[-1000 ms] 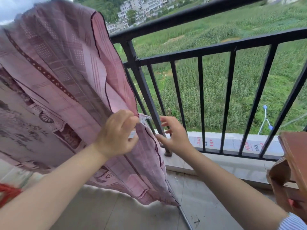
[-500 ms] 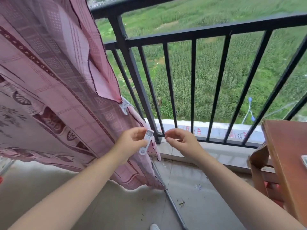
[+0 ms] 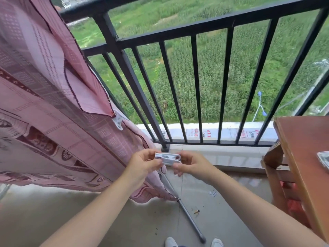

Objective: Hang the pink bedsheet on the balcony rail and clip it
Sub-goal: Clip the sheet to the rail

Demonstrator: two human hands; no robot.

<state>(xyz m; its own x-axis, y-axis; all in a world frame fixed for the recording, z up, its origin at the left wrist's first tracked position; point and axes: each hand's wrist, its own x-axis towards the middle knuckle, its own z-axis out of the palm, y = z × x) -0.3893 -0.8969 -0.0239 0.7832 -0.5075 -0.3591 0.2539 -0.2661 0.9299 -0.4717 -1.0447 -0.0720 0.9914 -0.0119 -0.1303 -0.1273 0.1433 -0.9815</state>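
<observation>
The pink patterned bedsheet (image 3: 53,107) hangs over the black balcony rail (image 3: 178,31) at the left and drapes down toward the floor. One white clip (image 3: 118,121) grips a folded corner of the sheet. In front of the sheet's lower edge I hold a second white clip (image 3: 167,158) level between both hands. My left hand (image 3: 142,166) pinches its left end, and my right hand (image 3: 193,164) pinches its right end.
A brown wooden table (image 3: 306,148) stands at the right with a small flat object (image 3: 324,159) at its edge. A grey metal pole (image 3: 188,218) lies on the tiled floor. My white shoes (image 3: 170,242) show at the bottom.
My hands left the sheet corner, now held by one clip, and dropped lower. The left hand brought out a second clip, and the right hand has now taken its other end.
</observation>
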